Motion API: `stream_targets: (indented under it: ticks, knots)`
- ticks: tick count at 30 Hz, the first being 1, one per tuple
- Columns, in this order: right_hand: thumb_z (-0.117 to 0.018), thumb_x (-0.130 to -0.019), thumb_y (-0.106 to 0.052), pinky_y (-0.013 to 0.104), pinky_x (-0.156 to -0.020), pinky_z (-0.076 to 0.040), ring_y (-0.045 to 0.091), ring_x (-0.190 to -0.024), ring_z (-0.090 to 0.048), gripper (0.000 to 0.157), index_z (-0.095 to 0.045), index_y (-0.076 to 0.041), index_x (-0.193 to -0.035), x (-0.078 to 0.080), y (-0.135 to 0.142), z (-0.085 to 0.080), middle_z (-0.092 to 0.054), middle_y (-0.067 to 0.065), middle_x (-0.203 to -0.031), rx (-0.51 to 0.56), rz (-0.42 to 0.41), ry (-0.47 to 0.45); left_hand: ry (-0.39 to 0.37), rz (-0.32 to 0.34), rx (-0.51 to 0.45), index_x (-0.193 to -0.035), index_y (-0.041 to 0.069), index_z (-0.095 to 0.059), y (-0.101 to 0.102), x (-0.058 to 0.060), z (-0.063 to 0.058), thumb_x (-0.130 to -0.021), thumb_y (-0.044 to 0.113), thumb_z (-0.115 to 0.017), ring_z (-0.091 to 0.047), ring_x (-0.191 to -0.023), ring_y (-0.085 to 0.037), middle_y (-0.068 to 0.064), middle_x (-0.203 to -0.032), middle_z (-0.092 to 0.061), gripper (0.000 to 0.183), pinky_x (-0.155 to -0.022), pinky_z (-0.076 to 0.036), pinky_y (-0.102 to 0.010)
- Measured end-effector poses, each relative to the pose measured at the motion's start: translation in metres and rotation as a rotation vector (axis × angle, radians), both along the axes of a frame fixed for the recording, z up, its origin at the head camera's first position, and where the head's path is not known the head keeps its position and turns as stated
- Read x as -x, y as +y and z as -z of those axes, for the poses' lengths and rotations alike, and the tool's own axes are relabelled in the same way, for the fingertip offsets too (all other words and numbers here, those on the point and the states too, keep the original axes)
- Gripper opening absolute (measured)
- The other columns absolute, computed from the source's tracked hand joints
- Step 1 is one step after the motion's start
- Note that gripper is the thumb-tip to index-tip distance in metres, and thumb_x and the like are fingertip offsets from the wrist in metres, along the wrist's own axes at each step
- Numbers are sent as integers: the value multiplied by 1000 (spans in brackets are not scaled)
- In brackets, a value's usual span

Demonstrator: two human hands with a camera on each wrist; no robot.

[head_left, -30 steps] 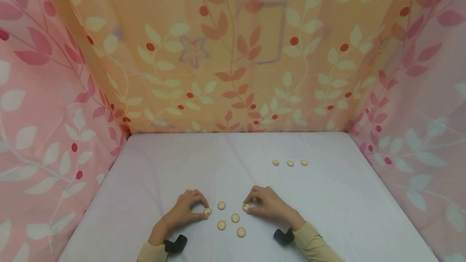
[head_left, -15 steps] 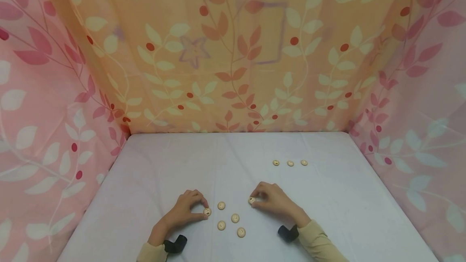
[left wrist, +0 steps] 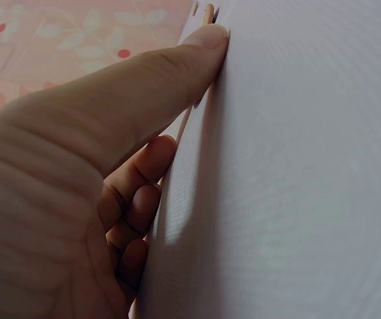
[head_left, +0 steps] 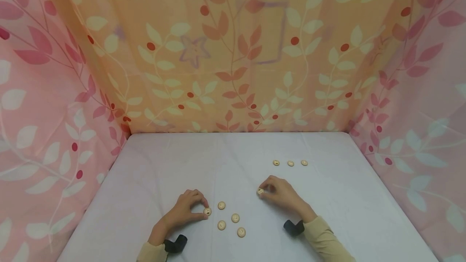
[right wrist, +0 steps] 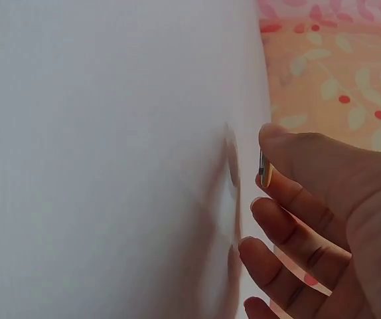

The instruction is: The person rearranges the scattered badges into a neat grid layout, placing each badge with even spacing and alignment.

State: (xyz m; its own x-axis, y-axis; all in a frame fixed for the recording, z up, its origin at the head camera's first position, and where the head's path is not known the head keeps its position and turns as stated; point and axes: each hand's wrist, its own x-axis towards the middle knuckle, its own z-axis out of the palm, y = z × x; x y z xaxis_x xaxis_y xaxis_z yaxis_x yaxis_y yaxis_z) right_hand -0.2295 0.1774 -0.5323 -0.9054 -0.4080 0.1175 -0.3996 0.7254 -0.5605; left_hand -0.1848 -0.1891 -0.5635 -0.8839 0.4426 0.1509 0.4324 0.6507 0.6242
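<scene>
Moved right hand (head_left: 279, 191) up-right, now lower right of centre, pinching pale disc (head_left: 260, 191); pinching second disc (head_left: 207, 212) with left hand (head_left: 183, 210), lower centre-left, near four loose discs (head_left: 235, 218).

Small curtained-off enclosure (head_left: 269, 88), white-covered table (head_left: 233, 173), orange leaf-print hanging (head_left: 233, 51) across the back, pink leaf-print hangings (head_left: 47, 112) along both sides, home or workplace impossible to tell.
</scene>
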Motion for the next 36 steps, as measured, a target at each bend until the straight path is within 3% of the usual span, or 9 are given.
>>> stream_targets:
  ticks: [13,36]
  knots:
    - [-76,-75,-33,22,-59,-38,6,-69,-47,20,-67,-25,-91,15,22,2,-56,-14,-83,-17,117,34,-9,-4,2,-88,36,-59,0,-1,-1,-69,46,-76,-42,-96,-6,24,-96,-52,27,-83,-31,-38]
    - [-74,-78,-30,25,-57,-37,9,-64,-46,23,-69,-17,-96,40,56,9,-61,-3,-85,26,203,51,-10,0,6,-88,38,-58,-1,0,0,-71,50,-73,-41,-96,-7,23,-98,-52,25,-84,-31,-40]
